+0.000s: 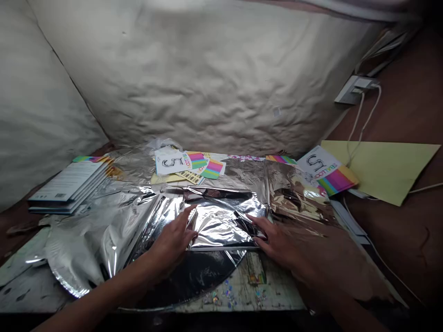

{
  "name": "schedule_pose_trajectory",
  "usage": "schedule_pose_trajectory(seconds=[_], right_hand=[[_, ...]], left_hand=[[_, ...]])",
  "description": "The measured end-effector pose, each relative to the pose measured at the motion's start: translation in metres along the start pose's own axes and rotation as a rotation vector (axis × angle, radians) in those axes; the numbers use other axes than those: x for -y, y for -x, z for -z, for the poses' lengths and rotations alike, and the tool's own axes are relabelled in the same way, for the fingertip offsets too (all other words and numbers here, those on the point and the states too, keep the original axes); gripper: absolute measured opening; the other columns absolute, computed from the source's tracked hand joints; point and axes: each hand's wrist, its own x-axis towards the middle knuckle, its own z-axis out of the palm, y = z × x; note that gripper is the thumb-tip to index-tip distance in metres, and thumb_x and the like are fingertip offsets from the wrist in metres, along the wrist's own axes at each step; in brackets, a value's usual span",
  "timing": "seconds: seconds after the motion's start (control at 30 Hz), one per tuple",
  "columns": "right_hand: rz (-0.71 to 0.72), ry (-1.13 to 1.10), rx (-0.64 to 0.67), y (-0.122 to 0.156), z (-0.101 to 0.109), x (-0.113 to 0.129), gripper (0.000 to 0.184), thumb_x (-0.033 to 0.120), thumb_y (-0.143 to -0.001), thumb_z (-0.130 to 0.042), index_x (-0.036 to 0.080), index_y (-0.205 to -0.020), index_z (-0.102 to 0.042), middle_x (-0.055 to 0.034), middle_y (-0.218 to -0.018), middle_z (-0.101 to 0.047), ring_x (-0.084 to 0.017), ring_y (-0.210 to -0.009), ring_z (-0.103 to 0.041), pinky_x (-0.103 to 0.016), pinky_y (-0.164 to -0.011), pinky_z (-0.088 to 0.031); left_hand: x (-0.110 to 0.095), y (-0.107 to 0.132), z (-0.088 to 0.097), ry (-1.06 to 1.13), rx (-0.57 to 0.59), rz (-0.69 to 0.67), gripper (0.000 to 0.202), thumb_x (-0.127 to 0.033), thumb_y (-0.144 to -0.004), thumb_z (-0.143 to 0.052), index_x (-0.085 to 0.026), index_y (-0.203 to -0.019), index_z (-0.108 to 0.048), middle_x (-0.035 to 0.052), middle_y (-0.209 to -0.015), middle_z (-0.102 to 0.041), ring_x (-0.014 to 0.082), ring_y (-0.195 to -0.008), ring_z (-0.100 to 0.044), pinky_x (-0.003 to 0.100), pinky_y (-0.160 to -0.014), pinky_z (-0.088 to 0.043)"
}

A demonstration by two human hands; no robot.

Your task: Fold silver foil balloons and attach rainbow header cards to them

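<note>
A shiny silver foil balloon (218, 226) lies flat and partly folded on the worktable in front of me. My left hand (175, 235) grips a raised fold at its left side between thumb and fingers. On the opposite side, my right hand (277, 237) has thumb and fingers around another fold. Between the hands the foil forms a rough rectangle with a straight front edge. Wide silver foil with a rounded edge (79, 249) spreads to the left, and a dark, curved foil part (194, 276) extends toward me. My palms are turned away from view.
Printed cards with a 5 (171, 162) lie behind the foil. A stack of white folded cards (65, 186) stands left. Brownish reflective foil (297, 193) covers the right side, near another printed card (327, 168), yellow paper (377, 168) and a socket with white cables (356, 90).
</note>
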Motion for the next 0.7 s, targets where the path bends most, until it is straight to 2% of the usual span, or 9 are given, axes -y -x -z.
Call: schedule_pose_trajectory(seconds=[0.07, 0.17, 0.23, 0.3, 0.37, 0.47, 0.53, 0.6, 0.7], right_hand=[[0.118, 0.087, 0.033, 0.009, 0.002, 0.007, 0.054, 0.015, -0.093, -0.046, 0.032, -0.144, -0.044, -0.0077, -0.141, -0.051, -0.022, -0.124, -0.056, -0.039, -0.102, -0.048], [0.319, 0.209, 0.127, 0.028, 0.004, 0.010, 0.050, 0.020, -0.096, -0.047, 0.029, -0.145, -0.044, -0.0100, -0.159, -0.029, -0.022, -0.126, -0.056, -0.034, -0.101, -0.049], [0.458, 0.303, 0.112, 0.041, 0.004, 0.007, 0.051, 0.029, -0.096, -0.053, 0.029, -0.146, -0.043, -0.0102, -0.163, -0.017, -0.025, -0.127, -0.055, -0.036, -0.101, -0.049], [0.558, 0.379, 0.022, 0.049, 0.004, 0.004, 0.056, 0.039, -0.094, -0.056, 0.027, -0.147, -0.043, -0.0104, -0.163, -0.018, -0.031, -0.132, -0.049, -0.042, -0.104, -0.046], [0.607, 0.439, -0.026, 0.050, 0.002, 0.005, 0.062, 0.047, -0.092, -0.057, 0.025, -0.148, -0.042, -0.0104, -0.160, -0.026, -0.034, -0.137, -0.042, -0.048, -0.107, -0.042], [0.615, 0.490, 0.094, 0.045, -0.004, 0.013, 0.059, 0.044, -0.093, -0.058, 0.025, -0.147, -0.044, -0.0078, -0.154, -0.041, -0.031, -0.135, -0.044, -0.047, -0.108, -0.041], [0.573, 0.466, 0.157, 0.041, -0.010, 0.018, 0.049, 0.033, -0.095, -0.056, 0.024, -0.143, -0.049, -0.0060, -0.148, -0.049, -0.026, -0.130, -0.050, -0.042, -0.105, -0.046], [0.514, 0.412, 0.166, 0.040, -0.016, 0.019, 0.043, 0.026, -0.096, -0.052, 0.023, -0.139, -0.053, -0.0056, -0.146, -0.052, -0.024, -0.128, -0.052, -0.039, -0.103, -0.048], [0.427, 0.326, 0.197, 0.043, -0.020, 0.018, 0.042, 0.023, -0.098, -0.049, 0.025, -0.140, -0.052, -0.0042, -0.148, -0.049, -0.023, -0.133, -0.046, -0.039, -0.107, -0.045]], left_hand=[[0.002, 0.010, -0.003, -0.014, 0.064, -0.051, 0.052, -0.028, -0.094, -0.043, -0.028, -0.146, -0.038, 0.0092, -0.123, -0.060, 0.0222, -0.097, -0.063, 0.032, -0.085, -0.045], [0.004, 0.024, -0.003, -0.045, 0.202, -0.069, 0.039, -0.027, -0.094, -0.046, -0.032, -0.131, -0.056, 0.0061, -0.111, -0.061, 0.0210, -0.093, -0.063, 0.032, -0.083, -0.046], [0.005, 0.031, -0.001, -0.051, 0.251, -0.056, 0.036, -0.025, -0.092, -0.051, -0.034, -0.125, -0.061, 0.0042, -0.105, -0.061, 0.0203, -0.090, -0.063, 0.031, -0.081, -0.047], [0.006, 0.034, 0.001, -0.044, 0.258, -0.047, 0.036, -0.025, -0.091, -0.053, -0.035, -0.125, -0.061, 0.0038, -0.106, -0.062, 0.0204, -0.091, -0.063, 0.032, -0.082, -0.047], [0.006, 0.034, 0.002, -0.036, 0.258, -0.051, 0.036, -0.026, -0.091, -0.055, -0.035, -0.126, -0.060, 0.0038, -0.108, -0.063, 0.0208, -0.094, -0.063, 0.032, -0.084, -0.047], [0.005, 0.033, 0.002, -0.059, 0.263, -0.066, 0.037, -0.025, -0.091, -0.055, -0.033, -0.128, -0.059, 0.0044, -0.108, -0.064, 0.0214, -0.096, -0.064, 0.034, -0.086, -0.047], [0.004, 0.033, 0.001, -0.153, 0.232, -0.050, 0.037, -0.025, -0.092, -0.054, -0.029, -0.128, -0.060, 0.0068, -0.109, -0.064, 0.0230, -0.092, -0.064, 0.037, -0.083, -0.050], [0.003, 0.034, 0.001, -0.286, 0.125, -0.073, 0.036, -0.026, -0.089, -0.058, -0.026, -0.124, -0.062, 0.0108, -0.116, -0.061, 0.0274, -0.098, -0.063, 0.042, -0.083, -0.051], [0.005, 0.034, 0.003, -0.373, -0.081, -0.318, 0.027, -0.022, -0.087, -0.062, -0.024, -0.113, -0.067, 0.0117, -0.132, -0.055, 0.0316, -0.120, -0.052, 0.047, -0.098, -0.045]])
